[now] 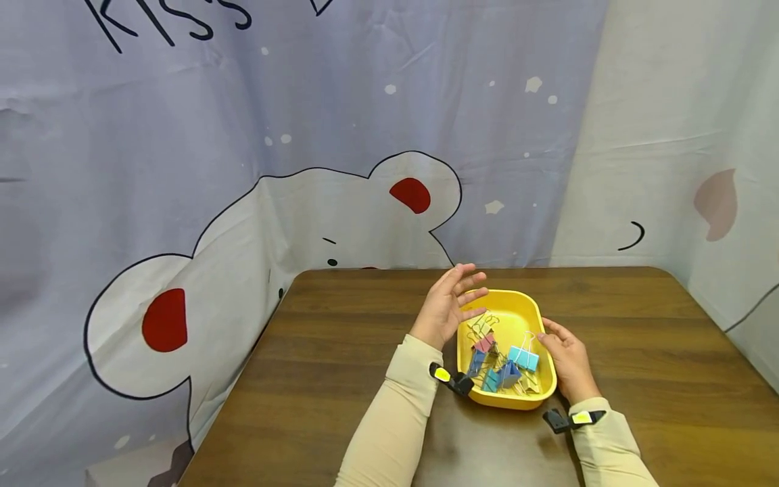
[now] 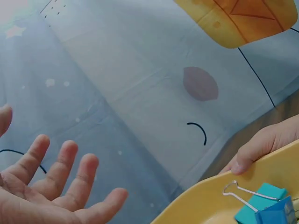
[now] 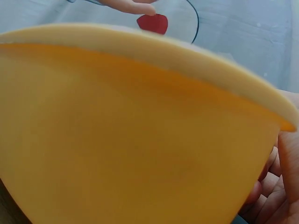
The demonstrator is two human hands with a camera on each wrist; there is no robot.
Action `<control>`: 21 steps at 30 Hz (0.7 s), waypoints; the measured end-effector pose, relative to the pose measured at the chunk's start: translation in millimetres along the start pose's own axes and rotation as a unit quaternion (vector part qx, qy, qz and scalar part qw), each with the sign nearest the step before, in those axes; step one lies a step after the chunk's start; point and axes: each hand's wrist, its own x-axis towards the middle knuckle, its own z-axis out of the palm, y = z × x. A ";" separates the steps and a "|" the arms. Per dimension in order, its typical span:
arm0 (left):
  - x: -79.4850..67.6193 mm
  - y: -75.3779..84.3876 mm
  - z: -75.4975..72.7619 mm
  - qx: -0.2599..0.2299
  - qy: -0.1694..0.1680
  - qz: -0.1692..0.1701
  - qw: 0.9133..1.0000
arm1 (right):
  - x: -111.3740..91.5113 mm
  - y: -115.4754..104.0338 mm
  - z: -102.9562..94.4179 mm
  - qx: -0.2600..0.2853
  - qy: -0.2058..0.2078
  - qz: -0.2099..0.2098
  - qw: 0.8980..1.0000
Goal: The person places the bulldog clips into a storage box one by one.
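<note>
A yellow plastic tray (image 1: 510,404) stands on the table and looks slightly tilted. Several binder clips lie in it: a light-blue one (image 1: 524,358) with raised wire handles, a pink one (image 1: 485,343), a dark-blue one (image 1: 509,374) and yellow ones. My right hand (image 1: 570,362) grips the tray's right side, thumb over the rim and fingers against the outer wall. Beside the tray's left rim my left hand (image 1: 447,310) is raised, its fingers spread and holding nothing. The right wrist view is mostly filled by the tray's outer wall (image 3: 140,140).
The brown wooden table (image 1: 341,352) extends on both sides of the tray. Behind it hangs a printed cloth (image 1: 341,101) with bear shapes. A dark cable (image 1: 751,309) runs along the cloth at the right.
</note>
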 end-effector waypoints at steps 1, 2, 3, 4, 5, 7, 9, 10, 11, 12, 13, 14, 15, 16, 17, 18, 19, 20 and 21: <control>0.0 0.4 -0.9 -0.001 0.000 0.003 1.000 | -0.1 -0.1 -0.4 -0.002 0.002 0.001 1.000; 0.1 0.5 -2.0 -0.002 0.000 0.005 1.000 | -0.3 -0.1 -0.9 -0.004 0.004 0.001 1.000; -0.1 0.7 -3.4 -0.002 0.001 0.006 1.000 | -0.7 -0.1 -1.0 -0.009 0.006 0.001 1.000; -0.2 1.0 -4.9 0.000 0.001 0.006 1.000 | -0.9 0.2 -1.2 -0.012 0.008 0.001 1.000; -0.6 1.4 -6.6 0.001 0.002 0.005 1.000 | -1.1 0.4 -1.4 -0.015 0.009 0.002 1.000; -1.7 2.6 -10.1 0.008 0.003 0.002 1.000 | -1.5 1.0 -1.9 -0.019 0.010 0.003 1.000; -2.4 4.5 -13.9 0.011 0.006 0.000 1.000 | -1.6 0.4 -2.3 -0.018 0.016 0.003 1.000; -2.4 5.7 -15.9 0.012 0.008 0.001 1.000 | -1.2 -0.6 -2.8 -0.019 0.022 0.003 1.000; -2.6 6.9 -17.7 0.010 0.011 0.002 1.000 | -1.2 -2.1 -3.8 -0.021 0.030 0.001 0.999; -2.6 8.1 -20.0 0.009 0.014 0.003 1.000 | -0.8 -4.3 -5.1 -0.023 0.041 -0.002 0.999; -2.6 9.8 -22.5 0.010 0.017 0.005 1.000 | -0.4 -7.3 -6.6 -0.025 0.051 -0.008 0.998; -1.9 11.7 -25.7 0.017 0.022 0.008 1.000 | 0.6 -11.4 -8.1 -0.032 0.063 -0.015 0.997; -1.3 14.0 -29.1 0.029 0.029 0.014 0.999 | 2.2 -16.2 -10.5 -0.045 0.070 -0.025 0.996; -1.3 17.1 -32.6 0.046 0.036 0.019 0.998 | 4.7 -22.1 -12.7 -0.058 0.074 -0.037 0.995; -1.1 20.7 -36.8 0.067 0.044 0.027 0.996 | 7.6 -29.3 -15.0 -0.072 0.075 -0.049 0.993; -0.6 24.6 -41.6 0.094 0.053 0.035 0.994 | 11.4 -37.7 -17.2 -0.088 0.072 -0.064 0.991; -0.4 29.4 -46.4 0.126 0.063 0.044 0.989 | 15.7 -47.4 -19.0 -0.111 0.069 -0.081 0.988; 0.1 34.3 -51.5 0.164 0.075 0.057 0.982 | 20.6 -58.1 -21.0 -0.140 0.062 -0.099 0.983; 0.3 39.4 -57.0 0.203 0.086 0.072 0.973 | 25.8 -69.4 -23.1 -0.173 0.053 -0.118 0.976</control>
